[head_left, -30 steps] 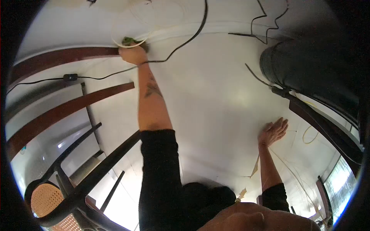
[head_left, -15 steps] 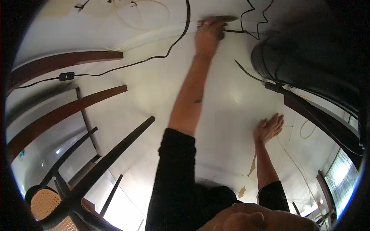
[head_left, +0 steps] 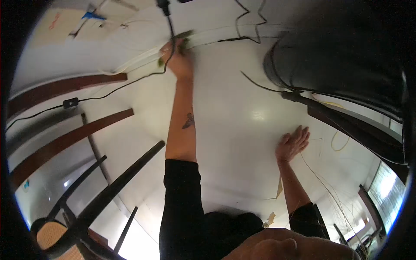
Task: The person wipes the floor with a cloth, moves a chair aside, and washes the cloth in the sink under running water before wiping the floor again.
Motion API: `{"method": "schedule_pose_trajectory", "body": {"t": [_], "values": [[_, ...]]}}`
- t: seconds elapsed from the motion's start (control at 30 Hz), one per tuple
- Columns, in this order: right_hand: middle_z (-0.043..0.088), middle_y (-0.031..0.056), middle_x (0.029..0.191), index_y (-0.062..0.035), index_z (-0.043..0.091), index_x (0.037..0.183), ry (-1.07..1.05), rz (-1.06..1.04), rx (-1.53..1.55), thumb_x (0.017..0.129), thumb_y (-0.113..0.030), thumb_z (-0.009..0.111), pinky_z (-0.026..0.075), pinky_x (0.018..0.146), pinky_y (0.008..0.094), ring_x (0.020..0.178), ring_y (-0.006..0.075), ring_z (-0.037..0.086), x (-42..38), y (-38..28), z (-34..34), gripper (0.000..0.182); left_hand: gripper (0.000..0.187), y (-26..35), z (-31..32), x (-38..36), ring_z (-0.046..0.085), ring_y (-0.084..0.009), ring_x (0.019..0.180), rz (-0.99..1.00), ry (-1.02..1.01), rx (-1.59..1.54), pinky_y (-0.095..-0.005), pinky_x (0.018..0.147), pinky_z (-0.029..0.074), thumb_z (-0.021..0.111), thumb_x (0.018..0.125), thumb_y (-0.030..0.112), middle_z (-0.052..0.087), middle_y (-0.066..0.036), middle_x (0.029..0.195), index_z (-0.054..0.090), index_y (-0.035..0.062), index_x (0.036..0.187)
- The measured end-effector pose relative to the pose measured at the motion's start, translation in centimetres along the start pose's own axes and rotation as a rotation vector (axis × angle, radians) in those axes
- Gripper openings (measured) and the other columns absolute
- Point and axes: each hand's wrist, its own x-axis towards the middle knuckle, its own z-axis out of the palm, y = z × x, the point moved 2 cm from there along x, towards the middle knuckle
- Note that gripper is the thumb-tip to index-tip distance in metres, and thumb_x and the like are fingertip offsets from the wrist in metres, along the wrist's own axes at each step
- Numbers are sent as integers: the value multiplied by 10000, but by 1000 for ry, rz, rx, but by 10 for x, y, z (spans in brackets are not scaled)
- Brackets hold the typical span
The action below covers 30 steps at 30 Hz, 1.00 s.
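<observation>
My left hand (head_left: 177,58) reaches to the far edge of the white floor (head_left: 225,99), where it meets the pale wall base. Its fingers close around a dark green rag-like thing (head_left: 186,34), smeared by motion and sticking out on both sides of the hand. A black cable (head_left: 170,26) with a plug-like end passes in front of the fingers. My right hand (head_left: 293,144) lies flat on the floor at the right, fingers stretched out, holding nothing. A thin pale strand (head_left: 313,170) runs from beside it.
Brown curved wooden legs (head_left: 73,141) and a black chair frame (head_left: 121,182) with a cane seat (head_left: 52,234) stand at the left. An inline switch (head_left: 70,102) sits on the cable. A large black cylinder (head_left: 329,73) and a black pole-like part (head_left: 342,121) occupy the right.
My left hand has slid left along the wall base with the dark green thing. My right hand stays flat on the floor. The whole view has shifted slightly.
</observation>
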Motion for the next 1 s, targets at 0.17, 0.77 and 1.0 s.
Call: {"method": "schedule_pose_trajectory", "body": {"t": [0.17,0.77,1.0], "values": [[207,164,1482,-64,280,1396,-23,6,-27,897,-278,402,77,1087,552,1378,353,148,-1,0,-1,557,247,123,70,-2,551,-285,1044,354,-260,-181,-383,896,444,532,722,29,641,-99,1022,665,40,930],[217,167,1479,-69,278,1405,-7,-12,-27,890,-290,379,101,1077,568,1371,358,170,4,-4,1,569,325,139,71,6,540,-225,1069,670,-504,-33,-337,909,421,590,771,129,617,-56,1116,633,120,1092],[246,160,1469,-84,293,1399,24,-14,-55,888,-281,397,135,1071,568,1361,358,202,2,-4,-1,558,444,85,-45,-38,522,-332,986,-236,-408,-176,-416,907,405,546,760,14,620,-134,1031,530,40,1203]]}}
